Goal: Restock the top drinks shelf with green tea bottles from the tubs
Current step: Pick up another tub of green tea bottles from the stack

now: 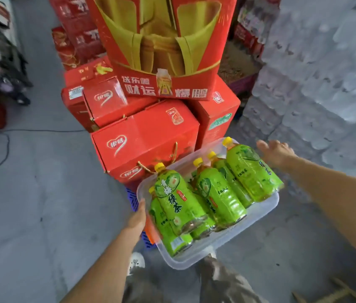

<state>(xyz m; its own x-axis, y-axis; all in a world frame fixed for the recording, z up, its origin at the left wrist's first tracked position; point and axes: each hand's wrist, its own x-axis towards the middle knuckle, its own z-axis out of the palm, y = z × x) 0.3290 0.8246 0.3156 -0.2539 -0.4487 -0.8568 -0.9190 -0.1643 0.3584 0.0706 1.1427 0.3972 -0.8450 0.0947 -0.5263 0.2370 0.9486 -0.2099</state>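
A clear plastic tub (257, 217) sits in the lower middle, tilted, holding several green tea bottles (178, 200) with yellow caps, lying on their sides. My left hand (137, 217) grips the tub's near left rim, thumb on top and fingers hidden under the edge. My right hand (275, 153) is off the tub's far right corner, fingers relaxed, next to the rightmost bottle (251, 171) and holding nothing. No drinks shelf is in view.
Stacked red gift boxes (146, 138) rise just beyond the tub. A blue crate (133, 200) shows under the tub's left side. Shrink-wrapped bottle packs (316, 84) tower at right. Grey floor with a cable (0, 147) lies left. My legs and a shoe (136, 262) are below.
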